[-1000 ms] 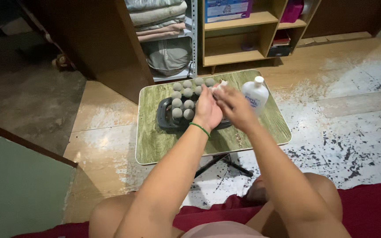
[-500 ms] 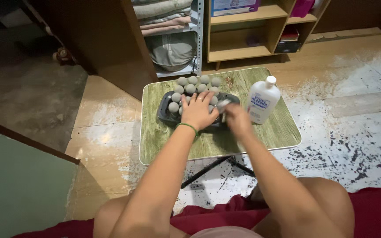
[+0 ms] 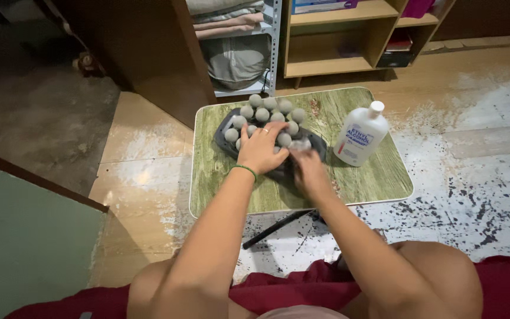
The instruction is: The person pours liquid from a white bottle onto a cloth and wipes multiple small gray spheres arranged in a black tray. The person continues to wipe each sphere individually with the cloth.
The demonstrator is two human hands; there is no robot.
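Note:
A dark tray (image 3: 229, 125) studded with several grey balls (image 3: 262, 114) sits on a small green wood-pattern table (image 3: 219, 183). My left hand (image 3: 259, 150), with a green band at the wrist, lies on top of the tray with its fingers spread over the balls. My right hand (image 3: 308, 168) is at the tray's right near corner, fingers closed on a small white wad (image 3: 301, 143) pressed against the tray. A white plastic bottle (image 3: 361, 137) stands to the right of the tray, apart from both hands.
Behind the table stand a wooden shelf unit (image 3: 349, 41) and a metal rack with folded cloths (image 3: 231, 18). A dark cabinet (image 3: 149, 53) is at the back left. The floor (image 3: 479, 177) is speckled with paint. My knees and a red cloth (image 3: 503, 283) are below.
Both hands have come down from above the tray onto it. The left hand now lies flat on the balls, and the right hand with the wad has moved to the tray's near right corner.

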